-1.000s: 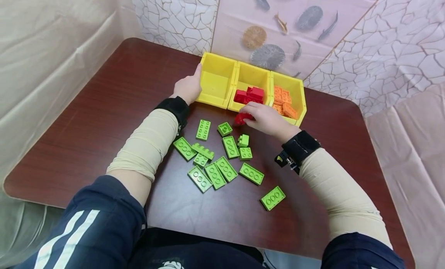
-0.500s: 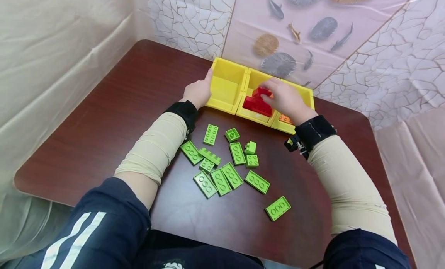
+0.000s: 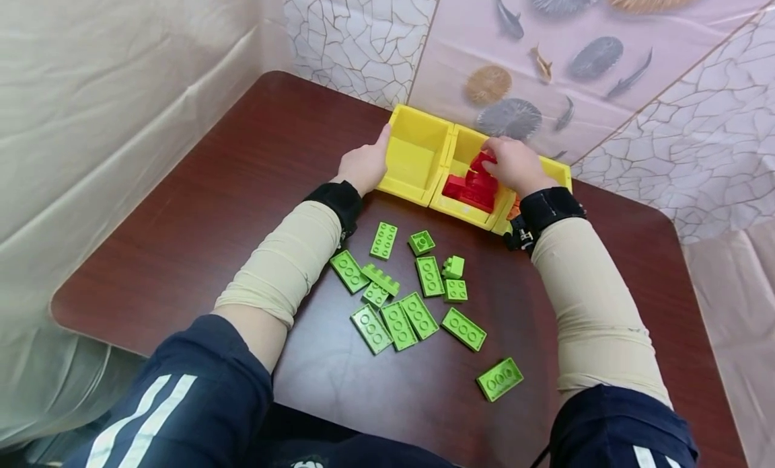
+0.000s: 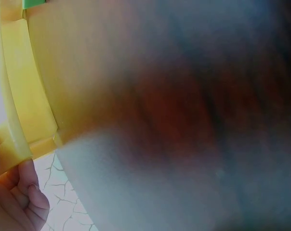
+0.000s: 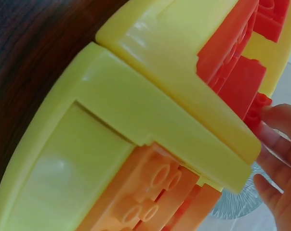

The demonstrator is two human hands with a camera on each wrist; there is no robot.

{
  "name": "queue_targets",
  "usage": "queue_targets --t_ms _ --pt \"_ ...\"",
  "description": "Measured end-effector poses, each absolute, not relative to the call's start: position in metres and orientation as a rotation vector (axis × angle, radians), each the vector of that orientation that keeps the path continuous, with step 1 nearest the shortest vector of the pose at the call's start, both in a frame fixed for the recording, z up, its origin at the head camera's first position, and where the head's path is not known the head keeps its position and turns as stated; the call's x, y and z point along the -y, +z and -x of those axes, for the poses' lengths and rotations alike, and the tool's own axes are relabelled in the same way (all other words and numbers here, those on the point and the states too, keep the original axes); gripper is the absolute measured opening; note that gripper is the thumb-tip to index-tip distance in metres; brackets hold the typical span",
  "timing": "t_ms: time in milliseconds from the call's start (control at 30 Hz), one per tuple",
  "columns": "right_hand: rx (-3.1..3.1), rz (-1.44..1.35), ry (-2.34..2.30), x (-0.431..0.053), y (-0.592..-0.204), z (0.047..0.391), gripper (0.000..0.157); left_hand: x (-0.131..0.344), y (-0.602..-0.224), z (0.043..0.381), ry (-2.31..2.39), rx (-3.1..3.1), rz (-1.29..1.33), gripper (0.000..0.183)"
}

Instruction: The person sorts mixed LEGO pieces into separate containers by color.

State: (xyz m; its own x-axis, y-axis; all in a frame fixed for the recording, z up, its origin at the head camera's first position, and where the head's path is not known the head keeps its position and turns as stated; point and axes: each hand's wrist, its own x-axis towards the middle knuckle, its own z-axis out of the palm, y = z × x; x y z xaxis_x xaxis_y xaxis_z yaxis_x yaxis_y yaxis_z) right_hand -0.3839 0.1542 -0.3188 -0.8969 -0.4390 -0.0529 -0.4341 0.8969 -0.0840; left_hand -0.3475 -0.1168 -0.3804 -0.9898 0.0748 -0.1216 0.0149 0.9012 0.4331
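Note:
My left hand (image 3: 365,167) grips the outer side wall of the leftmost yellow bin (image 3: 388,177), thumb along the rim. In the left wrist view its curled fingers (image 4: 29,185) show at the bin's corner. The right hand (image 3: 516,164) reaches over the middle yellow bin (image 3: 465,214) and pinches a red toy brick (image 3: 482,162) above other red bricks (image 3: 471,191). Seen from the right wrist, fingertips meet the red brick (image 5: 256,109) near the wall between two bins. Orange bricks (image 5: 145,185) lie in the right bin, mostly hidden from the head camera by the right hand.
Several green bricks lie loose on the brown table, among them one long brick (image 3: 383,241) near the bins and another (image 3: 500,379) at the front right. The three bins stand joined in a row against the patterned wall cloth (image 3: 363,37).
My right hand has carried the red brick from the table in front of the bins up into the middle bin. The left hand keeps its hold on the left bin. The head view has shifted.

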Motion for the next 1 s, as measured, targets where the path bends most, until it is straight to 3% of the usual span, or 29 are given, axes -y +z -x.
queue_targets --t_ms 533,1000 --pt "-2.882 0.746 -0.073 -0.161 -0.326 0.382 0.028 0.115 -0.382 0.349 0.681 -2.915 -0.058 0.069" --pt "-2.990 0.987 -0.202 -0.185 -0.325 0.325 0.024 0.114 -0.380 0.351 0.655 -2.933 -0.079 0.069"
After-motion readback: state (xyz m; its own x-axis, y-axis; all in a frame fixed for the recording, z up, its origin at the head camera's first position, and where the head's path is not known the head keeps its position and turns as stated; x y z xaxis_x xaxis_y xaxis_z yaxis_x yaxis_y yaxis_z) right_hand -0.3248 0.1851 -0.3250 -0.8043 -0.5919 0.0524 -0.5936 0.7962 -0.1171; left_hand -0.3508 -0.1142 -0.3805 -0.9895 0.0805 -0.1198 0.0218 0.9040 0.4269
